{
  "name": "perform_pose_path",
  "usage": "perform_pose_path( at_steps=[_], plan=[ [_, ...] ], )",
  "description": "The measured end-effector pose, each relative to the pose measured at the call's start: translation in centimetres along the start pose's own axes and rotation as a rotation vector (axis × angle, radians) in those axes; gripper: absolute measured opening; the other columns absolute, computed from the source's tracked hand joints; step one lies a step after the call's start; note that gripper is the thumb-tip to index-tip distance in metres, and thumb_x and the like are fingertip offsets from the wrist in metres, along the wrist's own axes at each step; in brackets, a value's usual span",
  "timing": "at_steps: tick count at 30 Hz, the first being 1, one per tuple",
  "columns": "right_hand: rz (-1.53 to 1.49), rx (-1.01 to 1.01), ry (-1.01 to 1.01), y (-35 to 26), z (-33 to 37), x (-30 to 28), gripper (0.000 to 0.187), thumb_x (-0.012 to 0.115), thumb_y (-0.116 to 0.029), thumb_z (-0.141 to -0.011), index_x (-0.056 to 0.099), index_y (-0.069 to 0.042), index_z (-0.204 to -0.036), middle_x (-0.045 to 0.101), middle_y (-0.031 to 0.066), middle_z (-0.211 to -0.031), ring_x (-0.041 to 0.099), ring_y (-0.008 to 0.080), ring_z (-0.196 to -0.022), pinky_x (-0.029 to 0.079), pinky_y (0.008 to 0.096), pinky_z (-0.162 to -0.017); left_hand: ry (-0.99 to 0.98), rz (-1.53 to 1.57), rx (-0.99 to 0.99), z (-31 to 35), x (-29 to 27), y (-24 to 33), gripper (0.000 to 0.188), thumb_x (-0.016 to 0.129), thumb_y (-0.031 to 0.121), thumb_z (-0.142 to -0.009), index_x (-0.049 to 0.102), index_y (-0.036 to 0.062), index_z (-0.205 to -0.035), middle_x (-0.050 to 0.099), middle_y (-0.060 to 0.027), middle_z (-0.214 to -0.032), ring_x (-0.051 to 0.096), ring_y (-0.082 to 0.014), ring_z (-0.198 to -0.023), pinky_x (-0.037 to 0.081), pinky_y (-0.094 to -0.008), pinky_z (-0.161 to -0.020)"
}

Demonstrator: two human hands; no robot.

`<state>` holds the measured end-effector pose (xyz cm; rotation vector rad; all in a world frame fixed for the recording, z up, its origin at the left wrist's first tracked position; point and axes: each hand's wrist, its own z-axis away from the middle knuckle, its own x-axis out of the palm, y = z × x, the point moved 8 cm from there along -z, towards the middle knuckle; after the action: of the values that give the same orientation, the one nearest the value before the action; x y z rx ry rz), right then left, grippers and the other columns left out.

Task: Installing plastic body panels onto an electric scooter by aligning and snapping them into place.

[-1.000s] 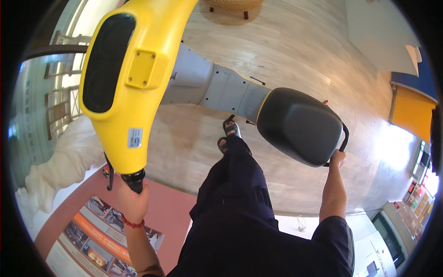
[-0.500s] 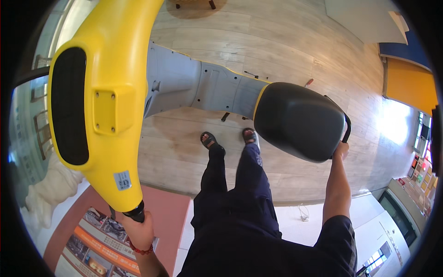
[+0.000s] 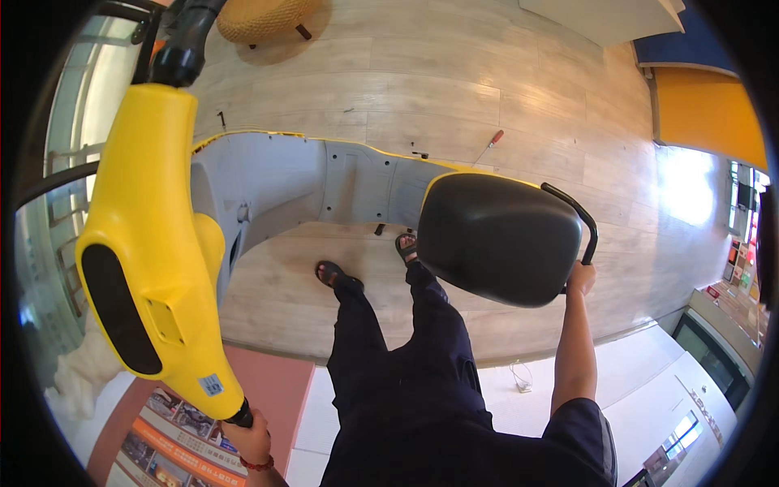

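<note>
A yellow motor scooter stands across in front of me, its handlebar cover (image 3: 174, 316) with a dark display panel at the left. At the lower left my left hand (image 3: 250, 438) is closed round the near black handlebar grip (image 3: 241, 415). The far handlebar grip (image 3: 180, 61) shows at the upper left. To the right is the black seat (image 3: 503, 239), joined to the front by the grey footboard (image 3: 349, 183). Behind the seat my right hand (image 3: 579, 279) is wrapped round the black grab rail (image 3: 591, 231).
A red-handled screwdriver (image 3: 496, 139) lies on the wooden floor (image 3: 438, 73) beyond the seat, with small dark parts near the footboard. A wicker stool (image 3: 264, 18) is at the far left, an orange panel (image 3: 707, 114) at the right. Behind me lies a white cable (image 3: 522, 380).
The handlebar cover has swung down and looks smaller, bringing the far grip into view. The seat has shifted left. Both hands keep their hold, and my feet appear further left.
</note>
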<state>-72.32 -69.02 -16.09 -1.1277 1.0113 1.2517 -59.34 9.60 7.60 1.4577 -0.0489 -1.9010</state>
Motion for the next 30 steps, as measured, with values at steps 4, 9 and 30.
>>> perform_pose_path(
  at_steps=[4, 9, 30],
  plan=[
    [-0.048, 0.023, -0.004, 2.1, -1.3, -0.6, 0.03, 0.052, -0.023, -0.075, 0.065, 0.001, -0.087, 0.063, 0.0239, -0.087, 0.061, 0.0391, -0.086, 0.047, 0.0457, -0.076, 0.06, 0.133, -0.013, 3.2, 1.0, 2.9, 0.015, 0.055, -0.003, -0.069, 0.05, -0.0038, -0.083, 0.051, -0.0072, -0.067, 0.05, -0.016, -0.056, 0.042, -0.0268, -0.054],
    [-0.052, 0.011, 0.017, 3.0, -3.0, -1.8, 0.029, 0.052, -0.022, -0.074, 0.065, 0.0, -0.086, 0.064, 0.0223, -0.085, 0.061, 0.0387, -0.085, 0.047, 0.0453, -0.074, 0.109, 0.143, 0.055, 5.2, 1.0, 4.7, 0.012, 0.056, -0.004, -0.071, 0.046, -0.0002, -0.077, 0.051, -0.005, -0.059, 0.052, -0.0124, -0.047, 0.042, -0.0227, -0.046],
    [-0.483, -0.935, -0.012, -15.9, 13.6, -6.7, 0.035, 0.054, -0.007, -0.079, 0.052, 0.001, -0.113, 0.053, 0.0188, -0.109, 0.052, 0.0286, -0.102, 0.04, 0.0365, -0.091, -0.093, 0.17, 0.395, 0.9, 7.1, 11.8, 0.03, 0.06, 0.01, -0.07, 0.051, -0.004, -0.095, 0.06, -0.0245, -0.077, 0.059, -0.0414, -0.077, 0.048, -0.0452, -0.066]
  ],
)
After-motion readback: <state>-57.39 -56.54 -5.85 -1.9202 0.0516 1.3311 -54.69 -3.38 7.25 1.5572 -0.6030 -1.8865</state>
